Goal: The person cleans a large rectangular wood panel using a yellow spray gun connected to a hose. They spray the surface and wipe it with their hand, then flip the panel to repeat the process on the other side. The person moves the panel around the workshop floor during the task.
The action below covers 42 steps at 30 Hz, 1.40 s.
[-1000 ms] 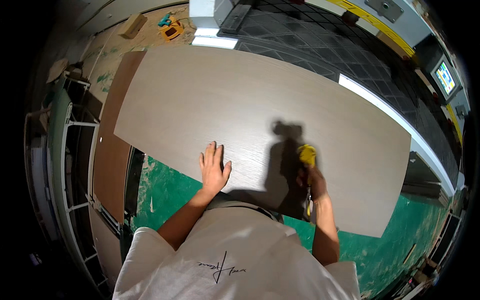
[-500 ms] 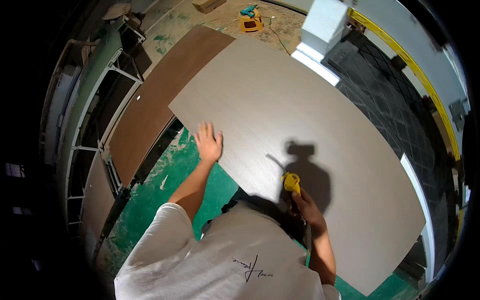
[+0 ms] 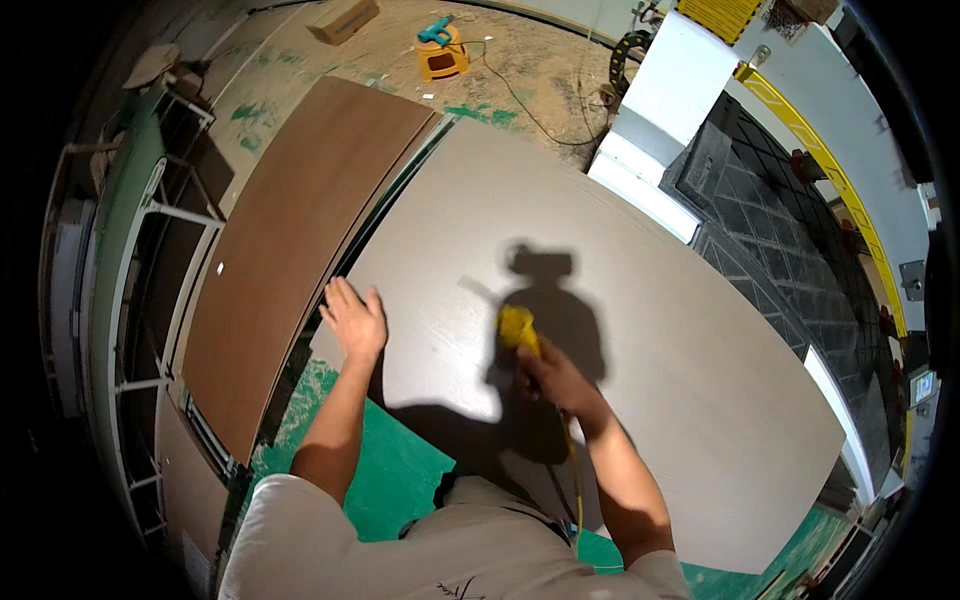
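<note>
A large pale grey-beige panel [image 3: 660,330] lies flat in front of me. Near its left edge, my left hand [image 3: 357,322] is open with the fingers stretched out; I cannot tell whether the palm presses on the panel. My right hand [image 3: 553,374] is closed around a yellow air blow gun [image 3: 517,328], held above the panel's middle. From the gun a thin yellow hose [image 3: 574,470] hangs down toward my body. A dark shadow of me falls across the panel and shows a thin nozzle.
Brown boards [image 3: 300,240] lie to the left, past a narrow dark gap. Beyond them stands a white metal frame [image 3: 125,300]. A teal tool [image 3: 436,32] rests on an orange stool [image 3: 442,63] at the back. On the right are a white machine block [image 3: 670,90] and a yellow rail [image 3: 800,125].
The panel no longer overlaps the brown boards; a gap shows between them. My right hand has raised the blow gun over the panel, and my left hand has shifted along the left edge.
</note>
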Available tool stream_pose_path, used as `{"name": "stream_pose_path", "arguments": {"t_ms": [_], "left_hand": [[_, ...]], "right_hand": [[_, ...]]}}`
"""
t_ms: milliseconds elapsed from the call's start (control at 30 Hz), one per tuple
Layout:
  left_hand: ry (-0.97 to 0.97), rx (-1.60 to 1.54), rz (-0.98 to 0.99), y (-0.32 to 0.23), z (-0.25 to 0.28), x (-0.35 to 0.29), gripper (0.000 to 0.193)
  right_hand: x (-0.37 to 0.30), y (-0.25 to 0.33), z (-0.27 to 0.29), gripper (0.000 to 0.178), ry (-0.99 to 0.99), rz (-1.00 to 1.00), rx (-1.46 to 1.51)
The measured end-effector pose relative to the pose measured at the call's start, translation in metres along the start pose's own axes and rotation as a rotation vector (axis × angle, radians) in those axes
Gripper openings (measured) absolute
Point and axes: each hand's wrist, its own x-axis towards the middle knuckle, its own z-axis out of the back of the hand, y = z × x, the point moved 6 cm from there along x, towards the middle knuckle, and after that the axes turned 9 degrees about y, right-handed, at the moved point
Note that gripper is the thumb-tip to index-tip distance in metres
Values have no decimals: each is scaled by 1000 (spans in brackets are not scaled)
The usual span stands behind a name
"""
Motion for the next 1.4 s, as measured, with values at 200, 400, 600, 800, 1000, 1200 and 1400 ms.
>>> {"name": "stream_pose_path", "arguments": {"t_ms": [200,400,600,800,1000,1200,1400], "left_hand": [[21,-46,-355,-159,-12,116,80],[114,-6,-431,-274,-35,234,82],[132,127,-872,-414,-48,140,69],[240,94,-1262,-483,-55,-19,62],[261,118,-1758,-425,-29,-190,61],[352,181,-1787,-290,-11,-334,68],[372,138,-1764,-244,-11,-481,67]], "right_hand": [[39,30,49,29,-328,266,139],[-38,-14,57,27,-357,187,249],[-185,-78,107,17,-1119,500,597],[-244,-94,35,22,-411,118,386],[-330,-175,11,23,-721,417,647],[-433,-254,-58,33,-720,263,536],[-530,-321,-119,28,-475,137,348]]}}
